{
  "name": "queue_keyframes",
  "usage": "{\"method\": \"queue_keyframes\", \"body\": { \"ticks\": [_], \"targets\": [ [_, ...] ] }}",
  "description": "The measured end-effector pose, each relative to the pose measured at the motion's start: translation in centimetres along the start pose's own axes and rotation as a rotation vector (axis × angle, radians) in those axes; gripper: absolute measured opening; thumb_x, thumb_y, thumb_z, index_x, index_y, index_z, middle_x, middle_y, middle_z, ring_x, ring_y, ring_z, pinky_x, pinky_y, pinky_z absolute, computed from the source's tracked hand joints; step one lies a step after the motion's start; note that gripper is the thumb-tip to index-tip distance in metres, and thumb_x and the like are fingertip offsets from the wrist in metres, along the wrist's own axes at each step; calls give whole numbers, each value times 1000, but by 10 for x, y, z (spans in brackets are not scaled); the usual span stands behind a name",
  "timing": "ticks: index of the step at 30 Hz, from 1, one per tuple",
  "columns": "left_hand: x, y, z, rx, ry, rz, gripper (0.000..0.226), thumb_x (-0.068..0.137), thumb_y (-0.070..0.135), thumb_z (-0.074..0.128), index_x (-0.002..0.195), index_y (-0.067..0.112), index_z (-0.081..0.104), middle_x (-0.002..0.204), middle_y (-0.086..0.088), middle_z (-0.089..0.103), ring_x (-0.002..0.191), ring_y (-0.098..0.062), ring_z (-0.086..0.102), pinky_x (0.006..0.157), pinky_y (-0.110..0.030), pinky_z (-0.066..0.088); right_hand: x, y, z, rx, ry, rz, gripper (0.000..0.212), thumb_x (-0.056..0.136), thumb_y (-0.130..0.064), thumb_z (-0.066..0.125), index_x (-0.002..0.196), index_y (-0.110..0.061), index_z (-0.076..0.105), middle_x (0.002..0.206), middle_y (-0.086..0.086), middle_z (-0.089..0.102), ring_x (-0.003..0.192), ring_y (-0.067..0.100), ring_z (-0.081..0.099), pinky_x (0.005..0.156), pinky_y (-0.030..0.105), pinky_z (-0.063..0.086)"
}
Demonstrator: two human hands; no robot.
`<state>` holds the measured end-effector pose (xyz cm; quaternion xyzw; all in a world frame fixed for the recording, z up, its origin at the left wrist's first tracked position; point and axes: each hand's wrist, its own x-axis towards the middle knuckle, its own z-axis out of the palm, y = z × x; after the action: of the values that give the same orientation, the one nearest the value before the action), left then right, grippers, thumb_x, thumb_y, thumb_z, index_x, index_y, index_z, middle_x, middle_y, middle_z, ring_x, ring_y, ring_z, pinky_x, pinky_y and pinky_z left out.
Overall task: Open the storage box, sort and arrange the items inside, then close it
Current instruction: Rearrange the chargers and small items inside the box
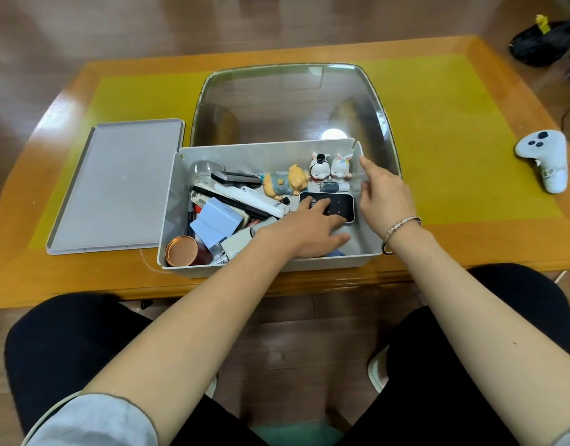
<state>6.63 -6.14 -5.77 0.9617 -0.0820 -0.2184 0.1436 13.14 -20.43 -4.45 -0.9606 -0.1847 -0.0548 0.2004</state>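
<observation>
The storage box (270, 149) sits open at the worktop's near edge, its lid (116, 185) flat beside it on the left. It looks light, stiff plastic — best steadied by the rim. The left hand (304, 228) reaches in, fingers spread flat on a dark, smooth device (336, 204); the right hand (385, 196) rests relaxed against the right wall, grasping nothing.

The left hand (304, 228) presses flat fingers on a black device (333, 206) inside the storage box (270, 263); the right hand (385, 196) touches its right wall.
</observation>
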Motion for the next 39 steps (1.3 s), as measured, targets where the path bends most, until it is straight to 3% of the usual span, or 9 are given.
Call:
{"method": "queue_keyframes", "body": {
  "ticks": [7, 19, 26, 39],
  "targets": [
    [-5, 0, -3, 77, -88, 10, 66, 95, 64, 25, 150, 30, 24, 161, -5, 3, 146, -35, -4, 113, -55, 17, 0, 1, 2, -4, 6, 4, 52, 92, -8, 44, 142, -21, 37, 115, 15, 64, 99, 36, 60, 78, 40, 49],
    [3, 4, 2, 68, -45, 3, 72, 93, 66, 30, 152, 28, 17, 161, -1, 1, 146, -32, -5, 110, -57, 20, 0, 0, 2, -2, 14, 11, 52, 91, -8, 43, 141, -21, 38, 117, 16, 63, 101, 38, 59, 79, 41, 49],
    [3, 6, 4, 15, -31, -106, 78, 89, 69, 36, 153, 33, 10, 161, -3, -9, 143, -43, -13, 112, -58, 17, -1, 0, 3, 7, 27, 17, 50, 92, -8, 44, 140, -21, 39, 113, 15, 65, 97, 36, 61, 75, 38, 48],
    [3, -3, 4, 20, -4, -25, 75, 91, 64, 40, 153, 29, 14, 161, -2, -3, 144, -38, -13, 114, -55, 17, -1, 0, 3, 1, 36, 18, 51, 92, -8, 44, 141, -22, 39, 110, 15, 65, 95, 36, 61, 74, 39, 49]
  ]
}}
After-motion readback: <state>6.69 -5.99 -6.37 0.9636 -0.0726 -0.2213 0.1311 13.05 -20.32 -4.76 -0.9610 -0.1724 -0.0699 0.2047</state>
